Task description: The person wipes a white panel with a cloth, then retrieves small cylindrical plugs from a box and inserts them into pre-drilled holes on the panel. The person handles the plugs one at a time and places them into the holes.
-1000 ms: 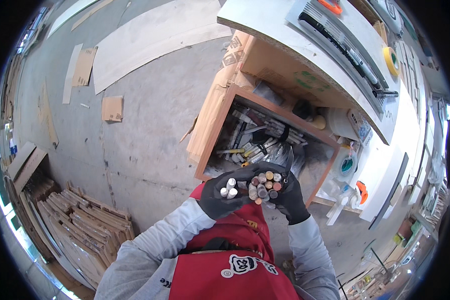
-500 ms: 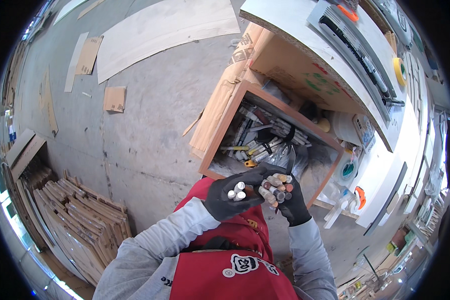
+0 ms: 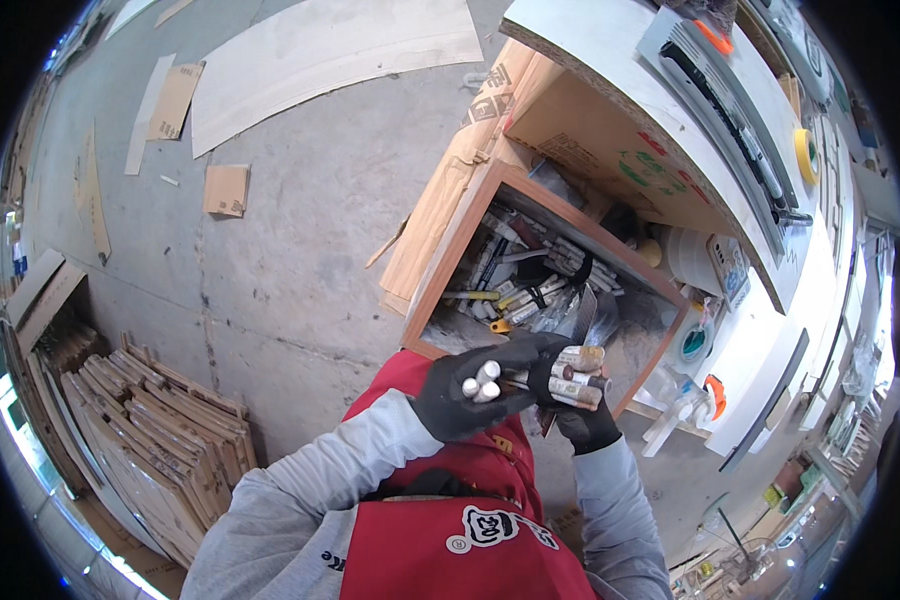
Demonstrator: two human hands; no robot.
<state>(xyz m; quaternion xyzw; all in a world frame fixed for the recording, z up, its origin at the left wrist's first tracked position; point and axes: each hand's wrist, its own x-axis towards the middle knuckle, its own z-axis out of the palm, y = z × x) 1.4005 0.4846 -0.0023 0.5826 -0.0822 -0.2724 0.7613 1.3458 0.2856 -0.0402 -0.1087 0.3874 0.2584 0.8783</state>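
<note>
Both my hands wear black gloves and meet in front of my chest. My left hand [image 3: 465, 398] grips a few white stick-shaped markers [image 3: 480, 380] with their round ends showing. Touching it, my right hand [image 3: 580, 415] clutches a bundle of several brown and tan sticks [image 3: 580, 378] of the same kind. Just beyond the hands stands an open wooden shelf compartment [image 3: 450, 255] filled with more loose sticks, pens and small tools [image 3: 525, 275].
A white worktop [image 3: 610, 60] with a long grey tool lies above the shelf. Cardboard sheets lean against the shelf's left side [image 3: 460, 160]. Stacked wooden panels [image 3: 160, 440] stand at lower left. Board scraps [image 3: 225, 190] lie on the concrete floor. Spray bottles [image 3: 685, 400] stand at right.
My hands have stayed together with both bundles; the right-hand bundle has tilted so the sticks lie more sideways. The view has shifted slightly toward the shelf.
</note>
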